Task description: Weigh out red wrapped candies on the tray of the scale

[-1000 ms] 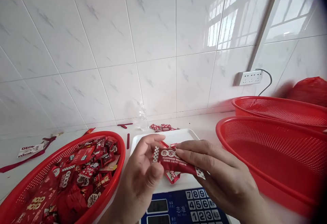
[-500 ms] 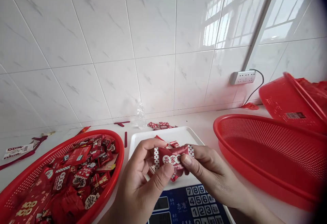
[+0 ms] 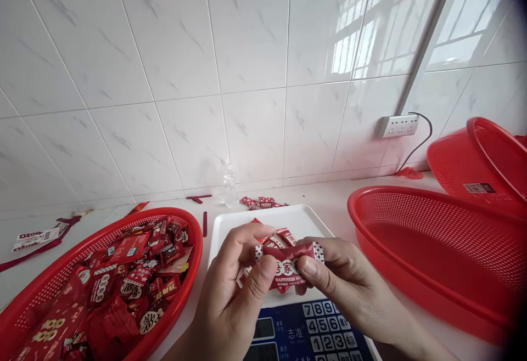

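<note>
Between my two hands is a red wrapped candy (image 3: pixel 287 280) with white patterned ends and white lettering, held level over the scale. My left hand (image 3: pixel 241 278) pinches its left end, thumb on the front. Its right end is gripped by my right hand (image 3: pixel 341 276), with that thumb pressed on the wrapper as well. Below them stands a digital weighing scale (image 3: pixel 307 331) with a blue keypad. On its white tray (image 3: pixel 234 224) lie several red candy packets (image 3: pixel 285 236), partly hidden behind my hands.
At left, a red oval basket (image 3: pixel 193 251) holds many red packets. A second red basket (image 3: pixel 411 240) is at right, with another tilted basket (image 3: pixel 457 163) behind it. A clear plastic bottle (image 3: pixel 229 185) and more packets (image 3: pixel 263 202) lie near the tiled wall, below a power strip (image 3: pixel 398 126).
The candy has tilted, showing more of its lower lettering, and both thumbs have shifted on it. The view has moved slightly, and the tilted basket at right appears turned.
</note>
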The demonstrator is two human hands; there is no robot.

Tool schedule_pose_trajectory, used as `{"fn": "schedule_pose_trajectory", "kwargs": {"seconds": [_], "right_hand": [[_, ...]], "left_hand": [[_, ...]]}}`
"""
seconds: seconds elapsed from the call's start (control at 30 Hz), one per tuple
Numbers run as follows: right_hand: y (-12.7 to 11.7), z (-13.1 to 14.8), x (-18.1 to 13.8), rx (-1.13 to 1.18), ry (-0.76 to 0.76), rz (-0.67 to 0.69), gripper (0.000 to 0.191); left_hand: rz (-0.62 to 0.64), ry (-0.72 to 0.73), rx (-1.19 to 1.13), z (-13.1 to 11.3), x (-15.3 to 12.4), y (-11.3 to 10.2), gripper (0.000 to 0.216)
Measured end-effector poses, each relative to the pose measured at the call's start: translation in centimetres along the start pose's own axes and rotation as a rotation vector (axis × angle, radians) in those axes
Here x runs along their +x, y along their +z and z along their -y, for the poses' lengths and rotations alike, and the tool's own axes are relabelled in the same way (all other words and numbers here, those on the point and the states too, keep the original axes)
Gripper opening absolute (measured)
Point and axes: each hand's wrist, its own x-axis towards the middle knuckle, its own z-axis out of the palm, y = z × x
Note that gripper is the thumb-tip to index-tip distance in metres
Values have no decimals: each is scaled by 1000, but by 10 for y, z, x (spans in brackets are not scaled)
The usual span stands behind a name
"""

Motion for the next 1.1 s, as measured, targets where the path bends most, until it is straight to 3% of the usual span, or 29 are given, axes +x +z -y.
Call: {"fn": "schedule_pose_trajectory", "kwargs": {"seconds": [0.17, 0.43, 0.67, 0.93, 1.1], "right_hand": [[1, 2, 0, 13, 6, 24, 32], [1, 6, 3, -115, -3, -73, 42], [3, 4, 3, -96, -1, -79, 43], [6, 7, -1, -224, -48, -106, 45], [5, 8, -2, -267, -55, -126, 45]], "left_hand": [[75, -15, 19, -1, 2, 0, 22], [-23, 46, 179, -1, 5, -2, 18], [-104, 40, 129, 0, 5, 1, 16], [-200, 195, 198, 5, -2, 0, 16], [-167, 112, 173, 2, -1, 0, 19]]}}
